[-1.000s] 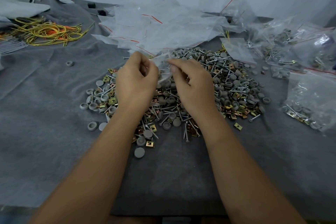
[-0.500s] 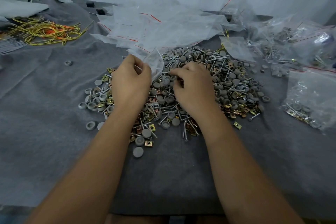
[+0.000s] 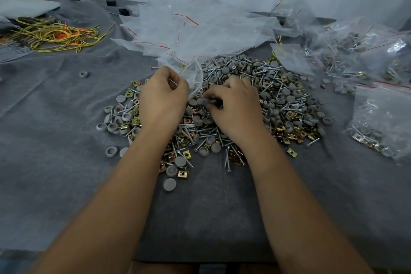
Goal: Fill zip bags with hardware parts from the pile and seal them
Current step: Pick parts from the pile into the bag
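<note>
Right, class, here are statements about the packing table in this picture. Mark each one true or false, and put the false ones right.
1. The left hand holds an open zip bag at the pile's edge. True.
2. The right hand rests flat on bare cloth away from the pile of hardware parts. False: its curled fingers are picking at grey caps on top of the pile.
3. A filled bag lies to the right of the pile. True.
4. The yellow cords lie on top of the pile. False: they lie apart, at far left on the grey cloth.
5. A heap of empty bags lies behind the pile. True.
</note>
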Motion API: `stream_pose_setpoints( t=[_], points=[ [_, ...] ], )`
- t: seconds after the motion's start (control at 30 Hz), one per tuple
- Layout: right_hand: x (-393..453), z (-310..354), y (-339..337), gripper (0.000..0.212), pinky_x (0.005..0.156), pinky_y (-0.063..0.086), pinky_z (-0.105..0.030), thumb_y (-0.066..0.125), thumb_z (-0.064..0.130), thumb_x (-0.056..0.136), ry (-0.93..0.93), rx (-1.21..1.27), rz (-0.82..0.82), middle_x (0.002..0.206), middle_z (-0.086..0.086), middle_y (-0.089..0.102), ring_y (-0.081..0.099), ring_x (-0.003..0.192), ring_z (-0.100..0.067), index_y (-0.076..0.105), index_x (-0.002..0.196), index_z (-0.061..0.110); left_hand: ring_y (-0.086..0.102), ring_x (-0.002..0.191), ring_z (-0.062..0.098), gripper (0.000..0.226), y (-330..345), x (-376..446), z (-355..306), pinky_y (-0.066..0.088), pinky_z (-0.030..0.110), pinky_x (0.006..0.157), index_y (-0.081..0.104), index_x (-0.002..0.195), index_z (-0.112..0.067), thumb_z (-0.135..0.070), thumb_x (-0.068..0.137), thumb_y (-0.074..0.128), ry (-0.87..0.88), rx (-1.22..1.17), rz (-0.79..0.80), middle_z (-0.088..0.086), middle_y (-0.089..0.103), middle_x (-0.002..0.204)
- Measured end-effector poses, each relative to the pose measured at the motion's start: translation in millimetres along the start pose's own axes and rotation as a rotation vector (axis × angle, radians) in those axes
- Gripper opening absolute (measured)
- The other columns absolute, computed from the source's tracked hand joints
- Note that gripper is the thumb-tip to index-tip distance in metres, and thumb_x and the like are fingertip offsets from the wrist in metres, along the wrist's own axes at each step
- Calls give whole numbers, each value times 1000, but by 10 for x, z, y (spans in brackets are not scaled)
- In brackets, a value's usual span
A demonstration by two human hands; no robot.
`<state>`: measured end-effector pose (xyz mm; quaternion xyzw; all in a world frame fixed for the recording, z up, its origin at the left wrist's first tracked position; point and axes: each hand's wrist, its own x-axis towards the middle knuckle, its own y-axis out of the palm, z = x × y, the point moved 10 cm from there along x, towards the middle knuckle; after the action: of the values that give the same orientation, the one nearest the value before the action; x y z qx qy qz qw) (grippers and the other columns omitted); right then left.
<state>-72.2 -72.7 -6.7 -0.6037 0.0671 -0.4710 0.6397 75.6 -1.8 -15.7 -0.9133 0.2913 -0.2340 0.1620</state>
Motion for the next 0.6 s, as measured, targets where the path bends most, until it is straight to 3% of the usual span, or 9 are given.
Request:
stream_pose_setpoints(
  t=[0.2, 0.37, 0.47, 0.6],
  points=[
    [5, -17, -37, 12, 83, 34, -33, 65, 17, 82, 30, 40, -14, 88, 6, 50, 48, 97, -21, 68, 92, 22, 51, 56, 6, 21, -7, 1, -4, 31, 27, 51, 48, 69, -28, -31, 89, 56, -1, 16, -4, -9, 55, 61],
    [-15, -129, -288, 6, 73, 49, -41, 63, 14, 83, 126, 307, -213, 77, 10, 53, 54, 81, -16, 65, 85, 19, 51, 59, 4, 18, 10, 1, -18, 31, 26, 52, 49, 72, -29, -29, 89, 55, 15, 47, 9, -9, 55, 64],
    [-21, -83, -349, 6, 75, 49, -34, 65, 15, 83, 94, 480, -274, 87, 5, 56, 55, 84, -14, 67, 87, 19, 50, 56, 2, 11, 42, -10, -64, 31, 26, 51, 54, 79, -28, -29, 89, 56, 53, 68, 35, -9, 56, 64],
    [-20, 2, -298, 12, 81, 45, -24, 69, 14, 83, 25, 463, -253, 105, -2, 51, 52, 96, -11, 72, 94, 18, 51, 53, 10, 12, 185, -68, -190, 42, 32, 53, 55, 80, -29, -24, 89, 59, 153, -86, 166, -8, 55, 60]
  ],
)
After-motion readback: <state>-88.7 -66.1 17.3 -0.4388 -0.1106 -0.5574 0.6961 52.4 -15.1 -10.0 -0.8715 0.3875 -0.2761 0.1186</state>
